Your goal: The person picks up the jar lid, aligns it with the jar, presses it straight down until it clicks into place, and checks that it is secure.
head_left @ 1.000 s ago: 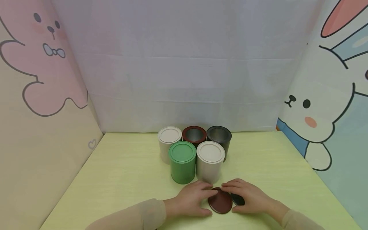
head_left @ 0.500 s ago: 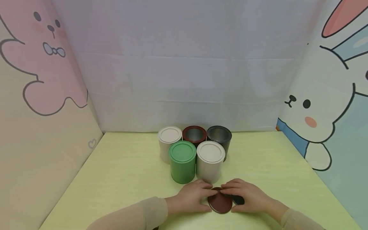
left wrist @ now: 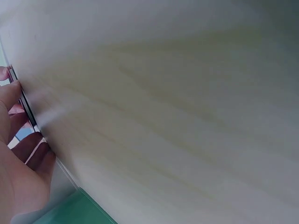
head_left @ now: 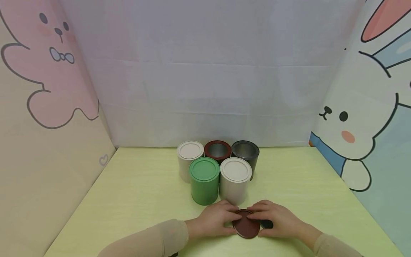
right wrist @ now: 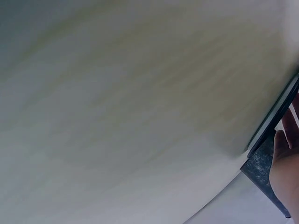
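Here, at the near edge of the bench (head_left: 135, 192), the left hand (head_left: 214, 221) and the right hand (head_left: 278, 223) each pinch an opposite rim of the brown lid (head_left: 245, 225), which overlaps a black lid (head_left: 267, 224) just before the white can (head_left: 235, 180).

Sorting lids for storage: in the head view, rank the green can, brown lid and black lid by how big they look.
1. green can
2. brown lid, between both hands
3. black lid, mostly hidden under the right hand, so its true size is unsure.
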A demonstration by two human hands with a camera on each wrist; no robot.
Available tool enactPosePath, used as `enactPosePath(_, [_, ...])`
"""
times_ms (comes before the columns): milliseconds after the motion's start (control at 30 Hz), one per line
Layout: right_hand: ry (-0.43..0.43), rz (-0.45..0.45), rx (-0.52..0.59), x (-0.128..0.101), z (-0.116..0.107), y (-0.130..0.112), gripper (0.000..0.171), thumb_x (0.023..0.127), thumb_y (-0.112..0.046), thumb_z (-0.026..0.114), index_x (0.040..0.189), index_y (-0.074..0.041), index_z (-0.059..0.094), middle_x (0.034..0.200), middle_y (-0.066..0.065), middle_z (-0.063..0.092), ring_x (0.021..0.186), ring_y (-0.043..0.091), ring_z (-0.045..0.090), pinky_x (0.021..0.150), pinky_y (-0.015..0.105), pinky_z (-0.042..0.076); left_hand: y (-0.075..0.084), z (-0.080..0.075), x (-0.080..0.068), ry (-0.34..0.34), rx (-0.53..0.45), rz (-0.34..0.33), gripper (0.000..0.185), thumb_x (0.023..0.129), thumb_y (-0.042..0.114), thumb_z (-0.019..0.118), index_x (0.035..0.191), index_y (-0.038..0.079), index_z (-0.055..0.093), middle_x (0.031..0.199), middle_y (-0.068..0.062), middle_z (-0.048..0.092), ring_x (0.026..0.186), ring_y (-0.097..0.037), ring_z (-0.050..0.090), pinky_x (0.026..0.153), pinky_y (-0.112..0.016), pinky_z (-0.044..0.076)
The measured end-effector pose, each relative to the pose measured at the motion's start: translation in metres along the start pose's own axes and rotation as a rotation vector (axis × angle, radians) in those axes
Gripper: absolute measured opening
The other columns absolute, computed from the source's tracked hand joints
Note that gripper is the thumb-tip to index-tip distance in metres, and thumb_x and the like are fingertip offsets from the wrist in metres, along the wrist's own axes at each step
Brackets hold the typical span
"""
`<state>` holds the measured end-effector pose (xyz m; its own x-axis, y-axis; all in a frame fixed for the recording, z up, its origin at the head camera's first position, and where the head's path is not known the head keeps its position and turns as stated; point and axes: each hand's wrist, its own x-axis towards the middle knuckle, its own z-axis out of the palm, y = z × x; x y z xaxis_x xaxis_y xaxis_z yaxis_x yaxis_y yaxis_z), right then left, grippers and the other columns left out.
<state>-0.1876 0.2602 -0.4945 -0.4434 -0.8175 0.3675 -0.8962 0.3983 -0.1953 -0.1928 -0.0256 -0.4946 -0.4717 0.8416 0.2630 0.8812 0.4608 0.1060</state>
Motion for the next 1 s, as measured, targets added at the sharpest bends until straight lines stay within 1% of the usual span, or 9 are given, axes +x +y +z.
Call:
enactPosePath(200, [0.024, -0.009, -0.019, 0.0007, 0.0012, -0.0015, 0.046, 0.084, -0.042, 0.078, 0.123, -0.021, 0.070, 0.126, 0.002, 0.065, 0.111, 0.022, 0.059, 0.085, 0.040, 0.053, -0.0017, 0.0005, 0.0005, 0.002, -0.021, 0.013, 0.037, 0.088, 0.043, 0.073, 0.119, 0.024, 0.074, 0.125, 0.003, 0.064, 0.114, -0.010, 0.055, 0.094, -0.017, 0.043])
enactPosePath(433, [0.044, -0.025, -0.024, -0.0002, 0.0038, -0.0012, 0.045, 0.084, -0.041, 0.078, 0.123, -0.020, 0.070, 0.125, 0.003, 0.064, 0.111, 0.022, 0.059, 0.086, 0.040, 0.053, -0.0058, 0.0022, 0.0015, 0.011, -0.065, 0.034, 0.034, 0.087, 0.040, 0.075, 0.116, 0.021, 0.076, 0.123, 0.002, 0.065, 0.115, -0.011, 0.055, 0.098, -0.015, 0.039])
enactPosePath(733, [0.061, -0.011, 0.010, -0.0003, 0.0015, -0.0040, 0.045, 0.083, -0.038, 0.080, 0.123, -0.021, 0.069, 0.128, 0.001, 0.063, 0.113, 0.020, 0.057, 0.093, 0.030, 0.048, -0.0066, -0.0008, 0.0011, 0.015, -0.131, 0.027, 0.034, 0.087, 0.037, 0.077, 0.115, 0.019, 0.076, 0.125, 0.002, 0.064, 0.116, -0.010, 0.054, 0.100, -0.014, 0.036])
enactPosePath(867, [0.079, -0.005, 0.026, -0.0013, -0.0020, -0.0051, 0.045, 0.082, -0.036, 0.081, 0.123, -0.022, 0.069, 0.129, 0.001, 0.062, 0.114, 0.020, 0.057, 0.094, 0.029, 0.047, -0.0067, -0.0010, 0.0020, 0.029, -0.151, 0.031, 0.035, 0.086, 0.037, 0.077, 0.116, 0.019, 0.076, 0.125, 0.002, 0.064, 0.115, -0.010, 0.054, 0.100, -0.014, 0.036])
enactPosePath(1000, [0.092, 0.024, 0.033, -0.0022, -0.0056, -0.0062, 0.046, 0.082, -0.037, 0.081, 0.124, -0.023, 0.070, 0.131, -0.001, 0.062, 0.116, 0.020, 0.057, 0.095, 0.028, 0.047, -0.0070, -0.0029, 0.0034, 0.042, -0.177, 0.026, 0.035, 0.086, 0.035, 0.077, 0.117, 0.018, 0.075, 0.126, 0.001, 0.064, 0.117, -0.011, 0.053, 0.101, -0.015, 0.036])
